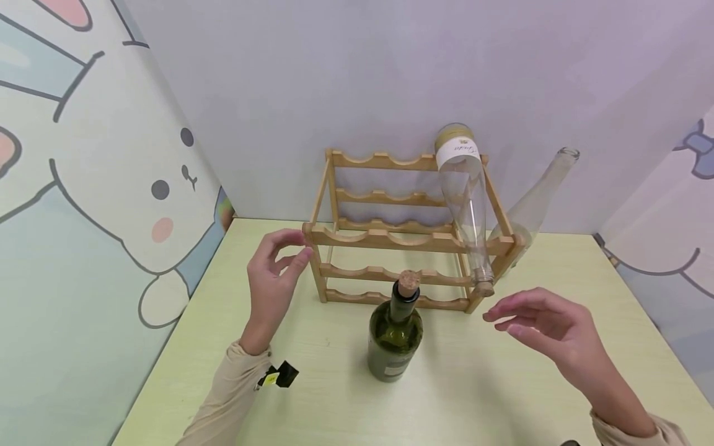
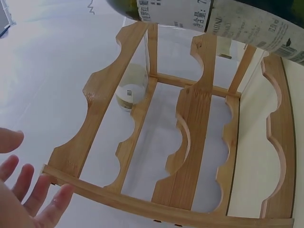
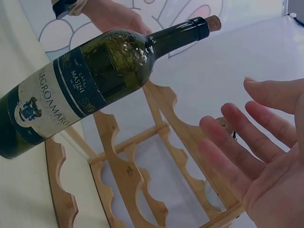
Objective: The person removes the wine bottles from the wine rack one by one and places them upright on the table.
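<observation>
Green bottle [image 1: 394, 334]: corked, upright on table [image 1: 474, 396], just before rack [image 1: 401, 238].
Left hand [image 1: 273, 282]: empty, fingers loosely spread, by rack's left front post.
Right hand [image 1: 549, 328]: empty, fingers relaxed, right of bottle.
Clear bottle [image 1: 465, 198]: lying in rack, top right.

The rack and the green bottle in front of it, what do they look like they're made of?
The rack looks like light unpainted wood, perhaps bamboo: pale tan with visible grain and scalloped rails. The green bottle appears to be dark glossy glass, with sharp highlights on its shoulder, a paper label and what looks like a natural cork stopper.
</observation>
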Available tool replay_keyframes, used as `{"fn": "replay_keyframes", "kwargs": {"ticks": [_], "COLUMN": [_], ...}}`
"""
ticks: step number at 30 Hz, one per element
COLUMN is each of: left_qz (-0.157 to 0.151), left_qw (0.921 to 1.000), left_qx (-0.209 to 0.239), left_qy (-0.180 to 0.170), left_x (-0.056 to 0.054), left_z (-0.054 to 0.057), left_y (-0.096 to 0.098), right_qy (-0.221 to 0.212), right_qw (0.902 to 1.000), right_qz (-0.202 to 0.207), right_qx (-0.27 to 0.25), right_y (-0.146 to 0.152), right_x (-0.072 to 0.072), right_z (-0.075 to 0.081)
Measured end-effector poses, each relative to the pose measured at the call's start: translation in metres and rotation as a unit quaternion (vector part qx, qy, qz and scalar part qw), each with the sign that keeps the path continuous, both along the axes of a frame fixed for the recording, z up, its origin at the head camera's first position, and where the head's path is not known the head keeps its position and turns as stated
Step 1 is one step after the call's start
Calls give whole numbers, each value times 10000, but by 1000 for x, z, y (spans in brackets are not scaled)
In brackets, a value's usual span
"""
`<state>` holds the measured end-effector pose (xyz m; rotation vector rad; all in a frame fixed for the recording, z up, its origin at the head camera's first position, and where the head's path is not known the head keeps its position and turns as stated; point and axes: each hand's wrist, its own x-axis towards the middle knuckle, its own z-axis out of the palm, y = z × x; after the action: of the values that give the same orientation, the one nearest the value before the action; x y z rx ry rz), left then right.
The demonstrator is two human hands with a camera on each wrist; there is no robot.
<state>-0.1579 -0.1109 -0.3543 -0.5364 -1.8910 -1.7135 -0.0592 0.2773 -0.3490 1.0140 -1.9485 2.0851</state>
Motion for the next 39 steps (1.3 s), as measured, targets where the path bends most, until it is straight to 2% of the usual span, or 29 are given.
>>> {"fn": "replay_keyframes", "kwargs": {"ticks": [6, 9, 12, 17, 19, 27, 39], "left_qz": [191, 97, -50, -173, -153, -147, -155], "left_qw": [9998, 9992, 9977, 9949, 9945, 9934, 9934], "left_qx": [-45, -135, -307, -636, -738, -1116, -1091], "left_qy": [-106, -352, -597, -761, -730, -202, -321], "left_x": [-6, -11, -15, -15, -14, -20, -21], "left_z": [-3, -4, -5, 5, 8, 4, 4], "left_y": [-3, -3, -1, 6, 9, 9, 8], "right_qy": [271, 463, 558, 728, 808, 783, 662], "right_qw": [9993, 9983, 9973, 9951, 9944, 9940, 9916], "right_qz": [178, 253, 154, 83, 124, -38, -407], "right_qx": [200, 256, 444, 658, 674, 766, 1034], "right_y": [-11, -18, -26, -39, -44, -59, -79], "right_x": [5, 5, 6, 8, 7, 5, -3], "right_z": [7, 10, 13, 17, 19, 25, 27]}}
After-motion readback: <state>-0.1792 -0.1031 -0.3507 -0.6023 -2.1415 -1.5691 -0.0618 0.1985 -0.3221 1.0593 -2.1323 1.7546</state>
